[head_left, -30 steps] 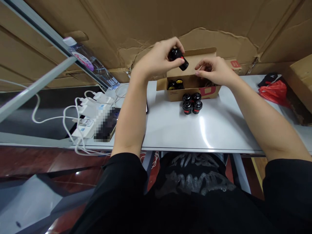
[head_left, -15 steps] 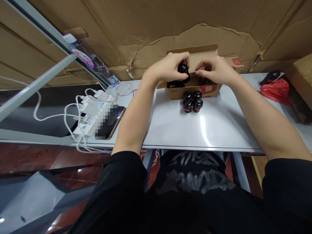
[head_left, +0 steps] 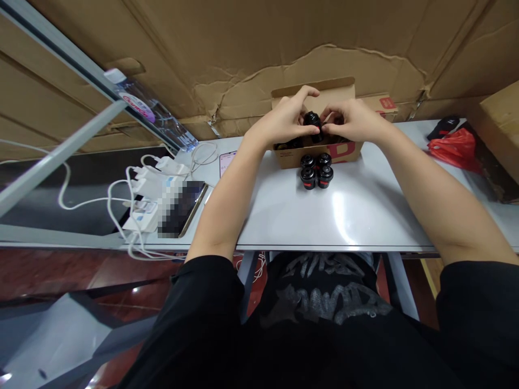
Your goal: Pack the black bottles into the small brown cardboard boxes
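Both hands meet over an open cardboard box [head_left: 344, 153] at the back of the white table [head_left: 357, 216]. My left hand [head_left: 284, 120] pinches a small black cylindrical part [head_left: 312, 122] and holds it upright above the box. My right hand [head_left: 352, 119] has its fingertips closed against the same part from the right. Just in front of the box, several identical black parts with red bands [head_left: 316, 172] stand in a tight cluster on the table. More black parts lie inside the box, mostly hidden by my hands.
A phone [head_left: 184, 202], white chargers and tangled cables [head_left: 141, 189] lie on the table's left end. A second phone [head_left: 227, 160] lies behind my left forearm. A red plastic bag [head_left: 452, 148] is at the right end. Cardboard sheets line the wall; a water bottle [head_left: 152, 111] leans against them.
My left hand brought the black part down from above the box to just over it, and my right hand closed in from the right until its fingertips met the part.
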`<state>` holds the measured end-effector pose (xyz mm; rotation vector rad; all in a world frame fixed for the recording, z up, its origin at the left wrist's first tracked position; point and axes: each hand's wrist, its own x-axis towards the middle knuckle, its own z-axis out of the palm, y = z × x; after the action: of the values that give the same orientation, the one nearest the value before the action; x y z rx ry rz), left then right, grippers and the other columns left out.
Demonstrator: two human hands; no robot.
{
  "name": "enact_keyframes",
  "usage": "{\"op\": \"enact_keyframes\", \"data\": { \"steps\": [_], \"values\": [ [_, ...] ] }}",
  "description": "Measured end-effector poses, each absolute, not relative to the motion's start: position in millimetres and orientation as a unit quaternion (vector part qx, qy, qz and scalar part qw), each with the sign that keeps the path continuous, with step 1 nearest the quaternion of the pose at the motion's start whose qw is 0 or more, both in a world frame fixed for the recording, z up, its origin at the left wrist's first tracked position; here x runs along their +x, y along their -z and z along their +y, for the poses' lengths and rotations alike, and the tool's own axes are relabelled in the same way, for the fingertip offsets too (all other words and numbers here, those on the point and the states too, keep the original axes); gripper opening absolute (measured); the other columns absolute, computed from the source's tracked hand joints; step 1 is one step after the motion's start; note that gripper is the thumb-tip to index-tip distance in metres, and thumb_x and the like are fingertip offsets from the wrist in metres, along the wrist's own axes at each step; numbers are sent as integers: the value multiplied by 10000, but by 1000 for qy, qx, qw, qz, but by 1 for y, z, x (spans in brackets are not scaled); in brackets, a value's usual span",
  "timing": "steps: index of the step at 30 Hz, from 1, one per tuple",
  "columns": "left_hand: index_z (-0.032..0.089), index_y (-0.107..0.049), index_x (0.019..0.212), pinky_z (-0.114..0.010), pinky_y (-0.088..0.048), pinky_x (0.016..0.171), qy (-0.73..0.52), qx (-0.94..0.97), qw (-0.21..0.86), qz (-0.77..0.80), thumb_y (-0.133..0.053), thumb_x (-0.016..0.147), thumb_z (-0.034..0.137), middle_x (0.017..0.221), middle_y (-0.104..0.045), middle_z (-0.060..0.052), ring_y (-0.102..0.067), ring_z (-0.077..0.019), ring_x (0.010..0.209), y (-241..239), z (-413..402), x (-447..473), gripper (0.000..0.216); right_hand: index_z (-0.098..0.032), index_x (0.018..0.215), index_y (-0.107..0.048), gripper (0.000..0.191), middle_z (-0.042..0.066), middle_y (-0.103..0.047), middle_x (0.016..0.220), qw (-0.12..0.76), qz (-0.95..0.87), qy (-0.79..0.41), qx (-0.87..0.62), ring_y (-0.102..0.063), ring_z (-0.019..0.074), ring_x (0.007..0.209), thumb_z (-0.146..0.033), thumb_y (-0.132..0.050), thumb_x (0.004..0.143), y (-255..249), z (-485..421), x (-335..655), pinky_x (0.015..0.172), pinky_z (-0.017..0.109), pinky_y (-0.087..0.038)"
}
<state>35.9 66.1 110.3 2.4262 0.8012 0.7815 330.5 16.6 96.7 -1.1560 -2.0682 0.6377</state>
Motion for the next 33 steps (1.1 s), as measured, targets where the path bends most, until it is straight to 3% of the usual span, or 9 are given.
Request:
{"op": "enact_keyframes", "data": {
  "steps": [4, 11, 19, 22, 27, 33],
  "values": [
    [380, -772, 1562, -584, -668, 1069, -278, 884, 239, 291, -1071, 925, 406, 880, -825, -15, -854, -393, 1012, -106, 65, 38, 704, -327, 1106, -895, 433, 19, -905, 954, 325, -798, -291, -416, -857, 403, 1002, -411, -1156, 770, -95, 19, 334, 991, 584, -755],
    [311, -869, 1261, -507, -650, 1050, -274, 902, 197, 268, -1036, 936, 429, 1079, -907, -60, -842, -358, 1063, -112, 64, 41, 385, -290, 1039, -870, 518, 50, -884, 943, 325, -811, -274, -402, -856, 418, 1030, -510, -1235, 745, -87, 29, 335, 1046, 626, -782],
    [287, -831, 1126, -519, -651, 1090, -295, 893, 198, 276, -997, 819, 286, 1044, -852, -70, -798, -381, 1129, -101, 67, 47, 349, -318, 1122, -908, 531, 60, -925, 991, 343, -797, -268, -418, -877, 446, 1061, -464, -1234, 728, -88, 28, 336, 1107, 656, -764],
    [285, -842, 1154, -521, -645, 1139, -272, 904, 166, 286, -959, 851, 292, 1110, -859, -94, -811, -404, 1204, -101, 64, 51, 325, -312, 1141, -922, 519, 72, -947, 1025, 319, -806, -246, -433, -891, 461, 1067, -511, -1207, 756, -89, 29, 336, 1124, 663, -755],
    [266, -867, 1391, -527, -584, 1253, -178, 924, 75, 330, -881, 974, 342, 1359, -901, -136, -799, -428, 1402, -120, 41, 50, 425, -326, 1297, -952, 530, 82, -990, 1172, 260, -815, -209, -474, -929, 485, 1167, -565, -1108, 851, -94, 26, 335, 1184, 659, -741],
    [284, -843, 1397, -486, -605, 1161, -143, 919, 57, 363, -971, 937, 336, 1365, -909, -121, -787, -406, 1361, -120, 43, 48, 480, -291, 1374, -967, 499, 105, -1004, 1232, 206, -823, -183, -496, -937, 477, 1218, -519, -1034, 935, -102, 17, 330, 1195, 624, -738]
  ]
}}
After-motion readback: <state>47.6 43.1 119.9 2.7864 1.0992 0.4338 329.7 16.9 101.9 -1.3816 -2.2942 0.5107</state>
